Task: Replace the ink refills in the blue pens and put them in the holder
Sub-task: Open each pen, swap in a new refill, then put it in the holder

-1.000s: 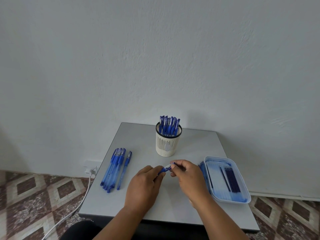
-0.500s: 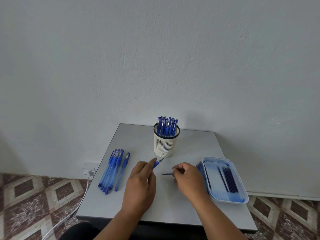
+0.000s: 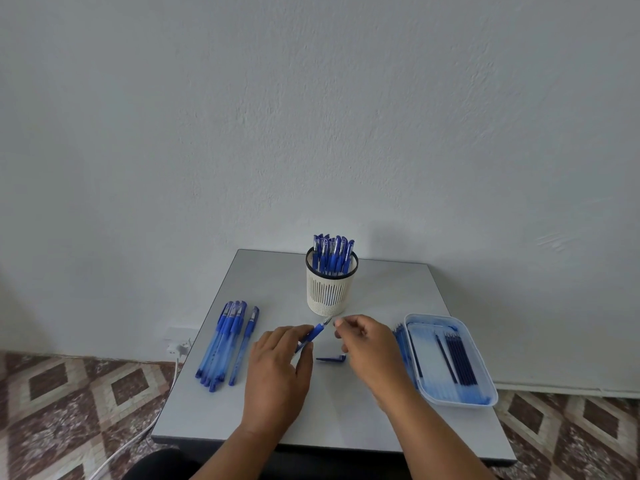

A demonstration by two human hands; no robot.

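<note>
Left hand [image 3: 277,372] grips a blue pen [image 3: 313,336], fingers curled round the barrel, tip angled up toward the holder [image 3: 330,289]. Right hand [image 3: 370,348] hovers just beside the tip, fingers loosely curled; can't tell if they pinch anything. Pen cap [image 3: 330,359] lies on the tabletop [image 3: 346,420] between the hands. Holder full of pens, upright at the back. Loose pens [image 3: 225,344] in a row on the left. Refills [image 3: 457,358] in the tray [image 3: 485,398] on the right.
</note>
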